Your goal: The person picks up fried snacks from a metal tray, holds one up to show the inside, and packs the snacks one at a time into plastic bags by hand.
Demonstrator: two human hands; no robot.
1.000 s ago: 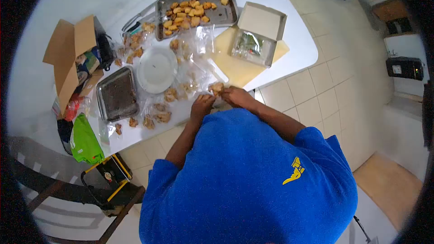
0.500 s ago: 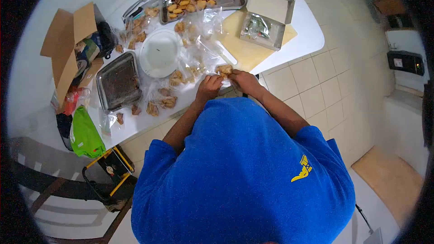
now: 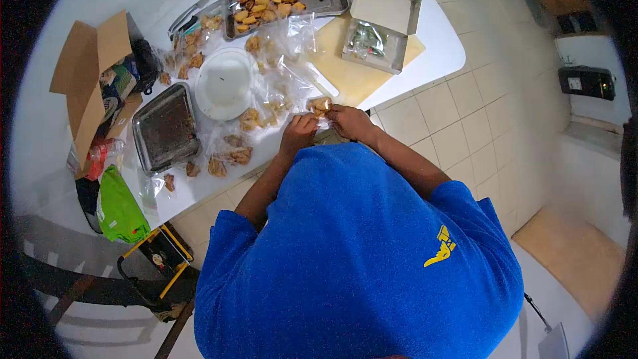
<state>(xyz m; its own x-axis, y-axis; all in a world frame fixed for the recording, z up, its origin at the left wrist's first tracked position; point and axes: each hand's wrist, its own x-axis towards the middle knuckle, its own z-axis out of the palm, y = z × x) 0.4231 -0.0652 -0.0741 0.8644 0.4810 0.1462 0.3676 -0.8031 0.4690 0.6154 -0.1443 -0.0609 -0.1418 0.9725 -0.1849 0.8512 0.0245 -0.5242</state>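
Observation:
At the table's front edge, a clear plastic bag [image 3: 319, 104] with browned food pieces lies between my hands. My left hand [image 3: 300, 133] has its fingers closed on the near, left side of this bag. My right hand [image 3: 350, 123] pinches its right side. Just beyond them is a white strip-like handle [image 3: 322, 80], partly under clear plastic. More filled bags [image 3: 250, 119] lie to the left, around a white round plate [image 3: 226, 85]. What exactly my fingertips press is too small to make out.
A baking tray [image 3: 327, 1] with browned pieces lies at the back. An open carton [image 3: 383, 8] rests on a tan board [image 3: 332, 43]. To the left are a dark tray [image 3: 164, 129], a cardboard box [image 3: 83, 93] and a green bag [image 3: 119, 207].
The whole view has shifted slightly, so the table things appear further left. Both hands stay at the filled plastic bag, with only a small change of finger position.

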